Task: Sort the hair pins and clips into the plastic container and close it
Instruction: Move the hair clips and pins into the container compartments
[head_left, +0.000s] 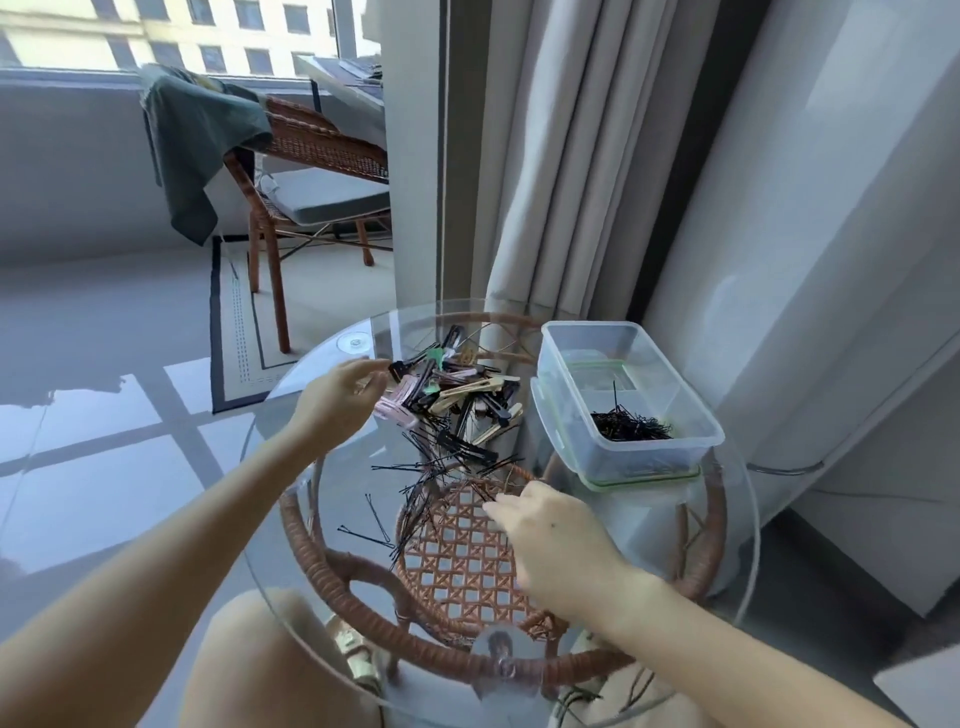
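Nearest, a bare knee (249, 660) under the rim of the round glass table (332, 483). Above the wicker weave, right hand (550, 535), fingers bent down onto the scattered bobby pins (436, 483); pinching or only touching, cannot tell. Farther out, left hand (337, 400), fingertips drawn narrow at the end of a black clip in the heap of hair clips (457, 389); grip not plain. To the right, open plastic container (550, 374) standing on what looks like its green-edged lid (644, 480), some pins already inside. Likely trouble: thin pins skidding off smooth glass under a sweeping wrist; tangled pins dropping mid-carry; clips landing among pins; tipping the container while freeing the lid beneath.
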